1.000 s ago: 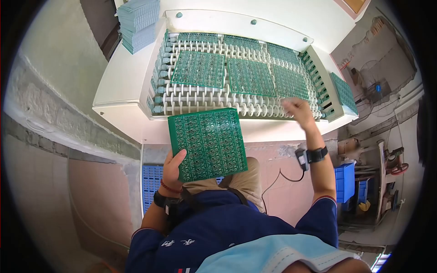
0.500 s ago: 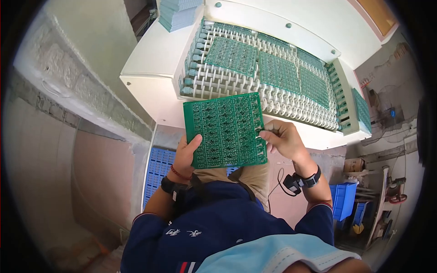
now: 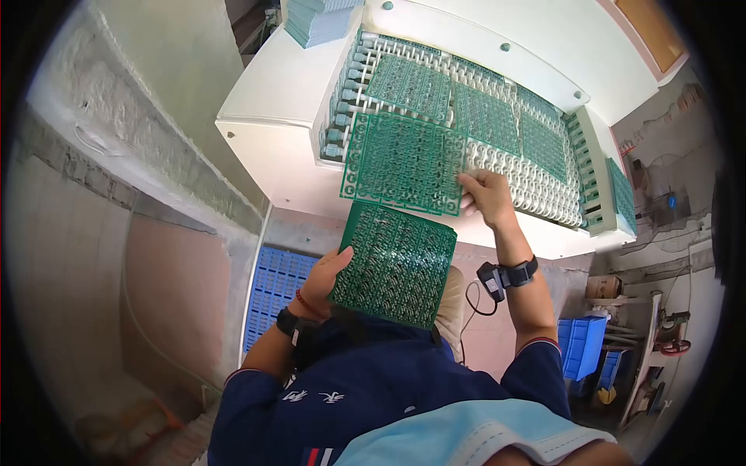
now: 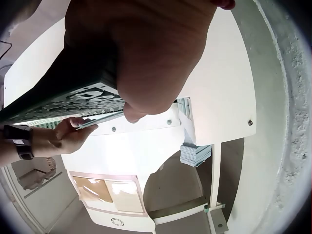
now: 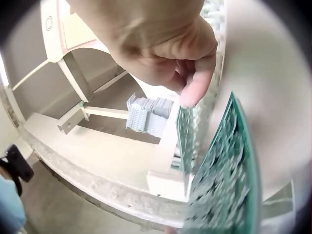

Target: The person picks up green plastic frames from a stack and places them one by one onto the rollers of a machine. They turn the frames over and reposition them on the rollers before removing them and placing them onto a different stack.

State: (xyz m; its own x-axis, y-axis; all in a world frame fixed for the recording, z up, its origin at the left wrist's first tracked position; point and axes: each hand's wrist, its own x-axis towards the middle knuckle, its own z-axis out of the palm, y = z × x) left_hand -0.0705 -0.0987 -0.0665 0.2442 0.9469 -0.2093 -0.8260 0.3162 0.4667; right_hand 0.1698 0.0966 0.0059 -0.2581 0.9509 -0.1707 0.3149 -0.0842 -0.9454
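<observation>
My left hand grips a stack of green circuit boards by its left side, thumb on the top face, low in front of the body. A single circuit board hangs over the front of the roller conveyor, pinched at its right edge by my right hand. In the right wrist view, thumb and fingers meet at the upper edge of this board, and the stack stands beside it. The left wrist view shows the stack edge-on under the left palm.
Several circuit boards lie in rows on the rollers. A pile of pale blue-grey sheets stands on the machine's left corner. Another board leans at its right end. Blue bins stand at right; a thin cable hangs from the right wrist.
The right hand came back from the rollers to the stack's right edge, then lifted one board off and carried it forward over the conveyor. The stack has tilted and sunk slightly in the left hand.
</observation>
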